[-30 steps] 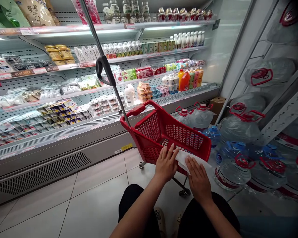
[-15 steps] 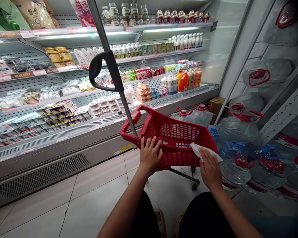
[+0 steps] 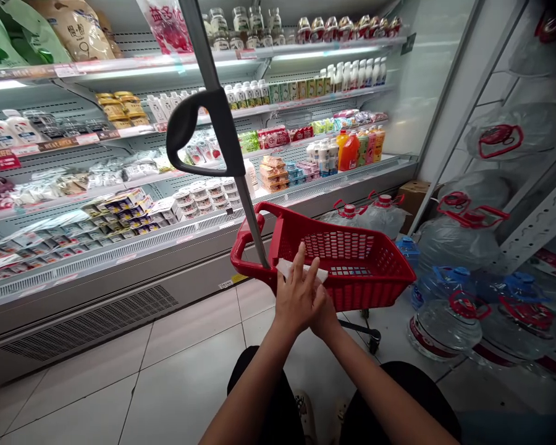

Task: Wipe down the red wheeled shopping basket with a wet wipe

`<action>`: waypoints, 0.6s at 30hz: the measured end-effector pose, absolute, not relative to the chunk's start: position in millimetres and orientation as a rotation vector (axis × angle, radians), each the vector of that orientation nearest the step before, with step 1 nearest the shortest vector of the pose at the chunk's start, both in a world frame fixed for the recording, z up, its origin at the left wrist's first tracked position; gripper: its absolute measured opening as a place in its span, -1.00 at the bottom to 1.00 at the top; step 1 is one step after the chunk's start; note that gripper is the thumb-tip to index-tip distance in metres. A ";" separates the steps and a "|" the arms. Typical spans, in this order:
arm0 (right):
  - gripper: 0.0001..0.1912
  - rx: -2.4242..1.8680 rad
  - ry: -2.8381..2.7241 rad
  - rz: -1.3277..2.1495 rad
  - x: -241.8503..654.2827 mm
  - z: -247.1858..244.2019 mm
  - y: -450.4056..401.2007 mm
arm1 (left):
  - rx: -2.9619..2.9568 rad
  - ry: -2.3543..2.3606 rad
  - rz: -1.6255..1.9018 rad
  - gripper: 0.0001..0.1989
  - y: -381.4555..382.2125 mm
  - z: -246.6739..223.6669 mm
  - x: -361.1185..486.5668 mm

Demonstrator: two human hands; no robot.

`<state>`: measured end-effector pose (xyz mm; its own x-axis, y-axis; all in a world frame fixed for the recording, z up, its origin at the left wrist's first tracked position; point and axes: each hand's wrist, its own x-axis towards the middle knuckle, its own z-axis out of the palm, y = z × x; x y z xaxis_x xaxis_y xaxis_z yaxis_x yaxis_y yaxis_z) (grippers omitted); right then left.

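A red wheeled basket with a grey pole and black handle stands in front of me. My left hand is at its near rim, close to the pole, fingers spread. Partly behind it, my right hand meets it at the same rim. A white cloth lies over the rim beneath the hands. The right fingers are partly hidden, but they seem to press on the cloth. The basket's visible inside shows its perforated walls.
A refrigerated display of dairy goods and drinks runs along the left and ahead. Large water bottles stand to the right, beside a metal rack. A cardboard box sits at the back. My knees are below.
My right hand has moved left along the rim with the white cloth and now meets my left hand. The view has shifted slightly, and the basket appears a little further right.
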<state>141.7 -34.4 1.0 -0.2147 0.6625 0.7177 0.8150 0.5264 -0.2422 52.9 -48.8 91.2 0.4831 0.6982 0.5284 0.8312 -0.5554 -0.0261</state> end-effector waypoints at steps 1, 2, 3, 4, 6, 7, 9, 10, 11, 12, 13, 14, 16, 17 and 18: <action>-0.33 -1.212 -1.941 -0.241 153.8 -3.6 -35.8 | -2.456 -1.291 -0.691 -0.35 -47.4 89.2 50.3; -0.34 -1.226 -1.930 -0.249 169.0 -9.6 -37.6 | -2.455 -1.285 -0.699 -0.36 -45.4 86.8 47.6; -0.33 -1.245 -1.917 -0.263 186.8 -16.8 -40.1 | -2.448 -1.287 -0.707 -0.36 -43.1 83.9 44.7; -0.32 -1.263 -1.919 -0.279 206.3 -24.7 -43.3 | -2.437 -1.296 -0.713 -0.37 -40.4 80.4 41.9; -0.30 -1.330 -1.916 -0.322 247.2 -40.9 -51.7 | -2.419 -1.312 -0.713 -0.41 -34.7 72.0 36.3; -0.29 -1.372 -1.905 -0.339 267.0 -48.4 -56.6 | -2.417 -1.310 -0.705 -0.44 -31.9 67.5 33.8; -0.32 -1.468 -1.833 -0.375 301.1 -60.5 -65.7 | -2.427 -1.280 -0.688 -0.49 -27.6 59.2 29.9; -0.34 -1.514 -1.786 -0.380 313.7 -64.6 -69.1 | -2.435 -1.261 -0.687 -0.50 -26.2 55.9 28.9; -0.36 -1.554 -1.736 -0.379 322.4 -67.3 -71.4 | -2.440 -1.246 -0.692 -0.51 -25.4 53.1 28.6; -0.37 -1.585 -1.687 -0.376 326.5 -68.4 -72.4 | -2.443 -1.237 -0.704 -0.51 -25.2 50.9 29.2; -0.39 -1.604 -1.642 -0.377 325.6 -68.0 -71.8 | -2.445 -1.232 -0.718 -0.51 -25.5 49.3 30.5; -0.40 -1.606 -1.614 -0.379 319.3 -66.1 -69.9 | -2.447 -1.232 -0.730 -0.51 -26.2 48.2 32.4; -0.40 -1.556 -1.626 -0.372 291.5 -58.9 -62.9 | -2.453 -1.237 -0.735 -0.48 -28.7 47.2 37.0; -0.38 -1.506 -1.664 -0.358 271.2 -53.9 -58.6 | -2.453 -1.243 -0.730 -0.45 -30.3 47.4 39.3; -0.36 -1.440 -1.720 -0.328 248.4 -48.6 -54.3 | -2.452 -1.252 -0.723 -0.41 -32.0 48.2 41.2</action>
<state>248.4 -54.3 -48.6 0.0211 0.6803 0.7327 0.9020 0.3031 -0.3074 41.2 -32.0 48.2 0.4952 0.6676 0.5559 0.8152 -0.5783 -0.0317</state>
